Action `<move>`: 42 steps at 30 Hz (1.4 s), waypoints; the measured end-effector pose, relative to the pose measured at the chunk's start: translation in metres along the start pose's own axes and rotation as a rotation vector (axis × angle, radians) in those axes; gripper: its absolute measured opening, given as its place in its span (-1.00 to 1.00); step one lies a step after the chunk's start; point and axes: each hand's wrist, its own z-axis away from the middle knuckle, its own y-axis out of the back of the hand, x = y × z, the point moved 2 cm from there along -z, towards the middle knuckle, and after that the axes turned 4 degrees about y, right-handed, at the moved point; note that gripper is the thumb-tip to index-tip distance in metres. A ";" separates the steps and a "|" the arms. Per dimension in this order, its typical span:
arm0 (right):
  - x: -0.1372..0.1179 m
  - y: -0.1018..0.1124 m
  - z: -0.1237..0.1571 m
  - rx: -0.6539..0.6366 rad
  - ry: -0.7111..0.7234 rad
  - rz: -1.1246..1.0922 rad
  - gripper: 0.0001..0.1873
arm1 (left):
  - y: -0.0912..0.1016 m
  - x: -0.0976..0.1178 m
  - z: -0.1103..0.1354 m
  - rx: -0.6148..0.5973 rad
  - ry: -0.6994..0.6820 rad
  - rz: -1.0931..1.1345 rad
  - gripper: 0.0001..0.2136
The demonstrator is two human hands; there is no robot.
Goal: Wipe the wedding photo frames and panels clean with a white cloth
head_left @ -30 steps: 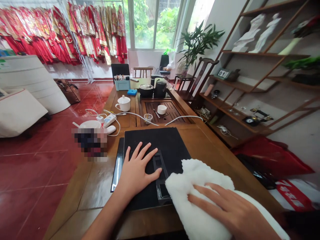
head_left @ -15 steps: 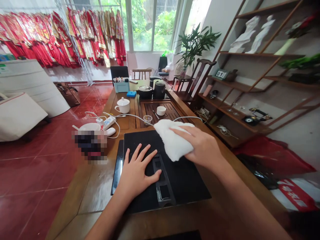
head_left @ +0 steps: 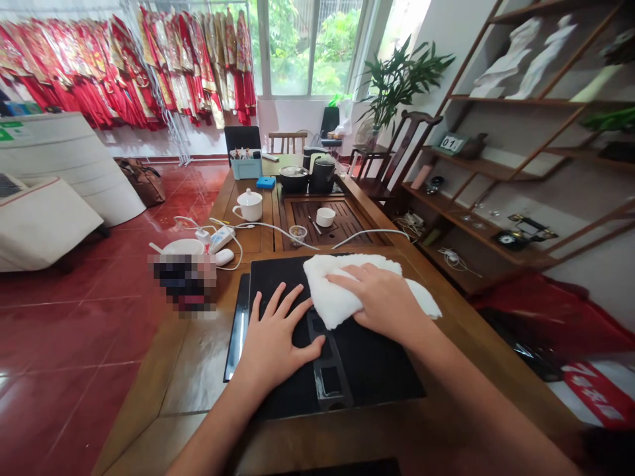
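A flat black panel (head_left: 381, 373) lies on the wooden table, with a dark slotted strip (head_left: 330, 380) running along its middle. My left hand (head_left: 278, 340) rests flat on the panel's left part, fingers spread, thumb over the strip. A white cloth (head_left: 332, 297) is bunched under my right hand (head_left: 384, 294), which presses it on the panel's far right part. One end of the cloth trails past the panel's right edge. Beneath the panel, a glossy black slab (head_left: 237, 330) shows at the left. What exactly the panel belongs to I cannot tell.
A white lidded cup (head_left: 249, 206), a power strip (head_left: 221, 238) with cables and a white mouse (head_left: 225, 256) stand beyond the panel. A slatted tea tray (head_left: 347, 228) holds a small white bowl (head_left: 325, 217). Wooden shelves (head_left: 496, 168) rise at the right.
My right hand has moved slightly left and down with the cloth, which now spreads flatter and farther right. My left hand keeps its place on the panel. The view has shifted a little.
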 end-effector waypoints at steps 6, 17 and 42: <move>-0.011 0.006 0.040 -0.004 0.006 -0.024 -0.36 | 0.002 0.002 0.000 -0.012 0.007 0.001 -0.42; -0.047 0.014 0.123 0.067 -0.056 -0.108 -0.27 | 0.001 0.002 0.001 0.001 0.006 -0.004 -0.43; -0.025 0.041 0.111 0.192 -0.026 -0.076 -0.37 | -0.002 -0.011 0.002 0.012 0.004 -0.072 -0.54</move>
